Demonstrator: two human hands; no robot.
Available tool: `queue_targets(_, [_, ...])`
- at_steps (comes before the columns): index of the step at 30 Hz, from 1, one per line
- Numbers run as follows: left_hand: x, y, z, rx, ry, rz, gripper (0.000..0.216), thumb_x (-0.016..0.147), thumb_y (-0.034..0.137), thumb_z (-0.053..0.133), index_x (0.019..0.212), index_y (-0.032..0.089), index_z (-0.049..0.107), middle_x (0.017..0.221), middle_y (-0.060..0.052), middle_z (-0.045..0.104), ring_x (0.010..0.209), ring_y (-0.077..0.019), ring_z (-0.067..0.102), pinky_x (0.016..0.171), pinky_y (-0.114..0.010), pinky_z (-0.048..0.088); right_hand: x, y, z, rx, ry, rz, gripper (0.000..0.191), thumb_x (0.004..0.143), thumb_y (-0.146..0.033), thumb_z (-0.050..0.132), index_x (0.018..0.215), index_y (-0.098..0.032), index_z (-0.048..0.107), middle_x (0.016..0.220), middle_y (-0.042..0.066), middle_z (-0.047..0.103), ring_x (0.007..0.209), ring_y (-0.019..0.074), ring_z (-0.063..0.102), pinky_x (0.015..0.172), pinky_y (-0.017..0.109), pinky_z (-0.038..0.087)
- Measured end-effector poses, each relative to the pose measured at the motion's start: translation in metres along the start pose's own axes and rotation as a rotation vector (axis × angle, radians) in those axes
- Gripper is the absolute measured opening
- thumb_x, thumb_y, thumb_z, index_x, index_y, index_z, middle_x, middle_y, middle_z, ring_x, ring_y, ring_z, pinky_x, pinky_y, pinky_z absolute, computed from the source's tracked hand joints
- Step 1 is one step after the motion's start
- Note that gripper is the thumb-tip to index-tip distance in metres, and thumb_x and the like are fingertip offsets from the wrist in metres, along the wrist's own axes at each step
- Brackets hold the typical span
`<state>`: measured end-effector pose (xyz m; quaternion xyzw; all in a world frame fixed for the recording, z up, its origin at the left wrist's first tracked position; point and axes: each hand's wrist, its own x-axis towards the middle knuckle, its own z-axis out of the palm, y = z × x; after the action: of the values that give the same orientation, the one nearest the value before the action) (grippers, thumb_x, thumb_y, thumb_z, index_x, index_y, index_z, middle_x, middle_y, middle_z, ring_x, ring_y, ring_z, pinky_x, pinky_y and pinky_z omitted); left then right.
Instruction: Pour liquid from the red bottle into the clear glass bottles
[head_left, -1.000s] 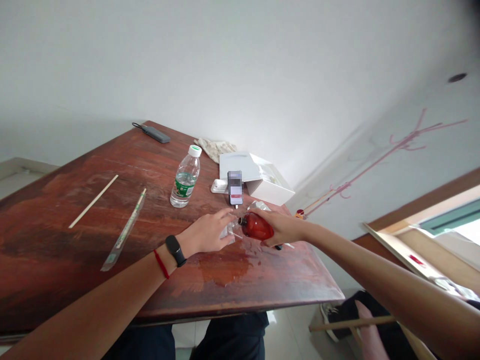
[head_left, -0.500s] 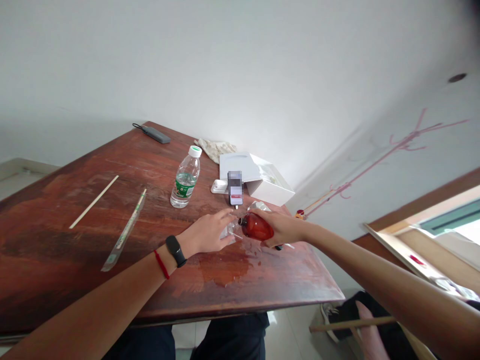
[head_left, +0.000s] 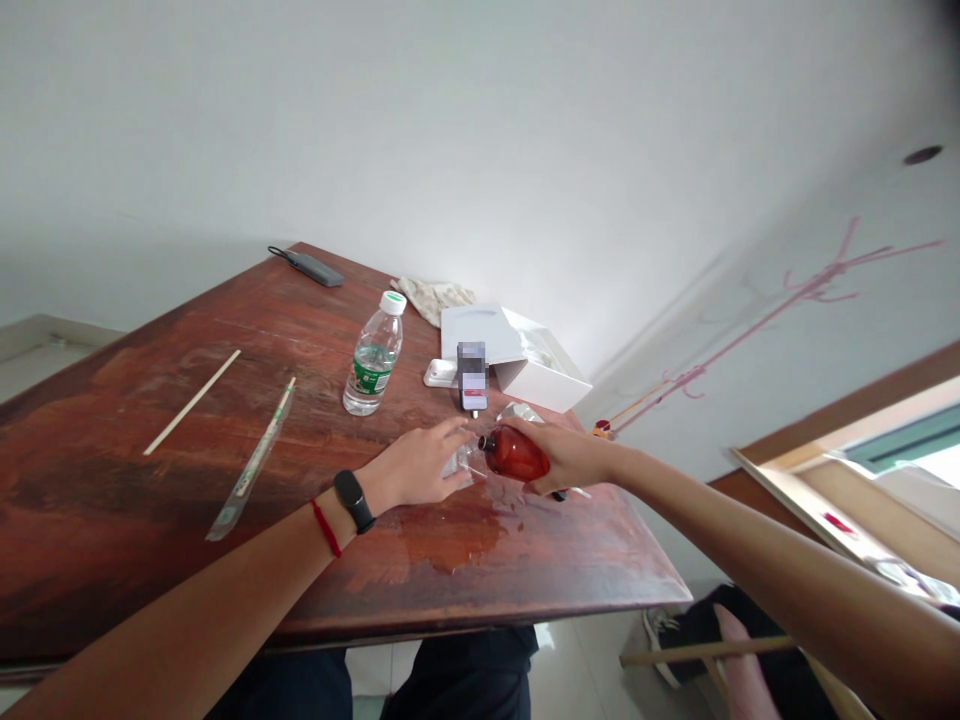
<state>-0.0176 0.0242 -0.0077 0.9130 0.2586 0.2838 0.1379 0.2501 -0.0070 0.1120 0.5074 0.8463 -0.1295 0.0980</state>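
Note:
My right hand [head_left: 559, 455] is wrapped round a reddish-brown bottle [head_left: 517, 453]. The bottle is tipped onto its side, and its uncapped dark neck points left. Just in front of that mouth is a small clear plastic cup [head_left: 466, 462], see-through and partly hidden by fingers. My left hand [head_left: 420, 465] has its thumb and fingers curved around the cup's left side. Whether liquid is running from the bottle I cannot tell. A wet patch [head_left: 450, 540] spreads over the wooden table [head_left: 570, 560] below the hands.
A water bottle [head_left: 373, 365] stands upright left of centre. A phone [head_left: 472, 378] leans by a white box [head_left: 547, 375]. Farther left lie a bare stick [head_left: 193, 402] and a wrapped chopstick pair [head_left: 255, 455]. A grey device [head_left: 315, 268] and a cloth [head_left: 431, 297] lie by the wall.
The whole view has shifted very slightly. Both hands, the tipped bottle and the cup keep the same positions relative to each other.

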Motion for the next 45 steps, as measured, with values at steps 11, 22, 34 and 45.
queue_targets(11, [-0.0002,-0.0013,0.0022,0.012,0.009,-0.003,0.053,0.102,0.042,0.064,0.148,0.017,0.058,0.161,-0.017,0.056,0.123,-0.0347,0.074,0.104,-0.049,0.063,0.0006,-0.0002,0.0007,-0.028,0.015,-0.020,0.103,0.067,-0.026,0.087,0.160,-0.020,0.044,0.151,0.018,0.065,0.127,0.0388,0.068,0.110,0.050,0.052])
queue_targets(22, [0.0001,-0.0011,0.0009,0.000,0.003,-0.003,0.057,0.101,0.040,0.067,0.151,0.017,0.055,0.163,-0.015,0.054,0.129,-0.0335,0.071,0.108,-0.046,0.061,0.0003,-0.0028,-0.0026,-0.042,-0.021,0.051,0.105,0.067,-0.028,0.087,0.162,-0.020,0.042,0.149,0.018,0.066,0.124,0.0406,0.069,0.107,0.053,0.053])
queue_targets(34, [0.0010,-0.0003,-0.0014,-0.004,-0.012,-0.024,0.050,0.100,0.039,0.067,0.146,0.019,0.061,0.161,-0.015,0.055,0.124,-0.0335,0.074,0.106,-0.046,0.063,0.0016,0.0005,-0.0023,0.003,-0.005,0.021,0.107,0.066,-0.028,0.087,0.163,-0.022,0.041,0.160,0.018,0.057,0.140,0.0433,0.060,0.115,0.056,0.048])
queue_targets(45, [0.0005,0.0001,-0.0010,0.003,-0.014,-0.025,0.051,0.101,0.039,0.066,0.147,0.018,0.059,0.162,-0.015,0.055,0.123,-0.0335,0.074,0.105,-0.046,0.063,0.0018,0.0008,-0.0018,-0.024,-0.014,0.040,0.107,0.066,-0.030,0.089,0.162,-0.023,0.042,0.157,0.018,0.060,0.139,0.0441,0.060,0.115,0.058,0.048])
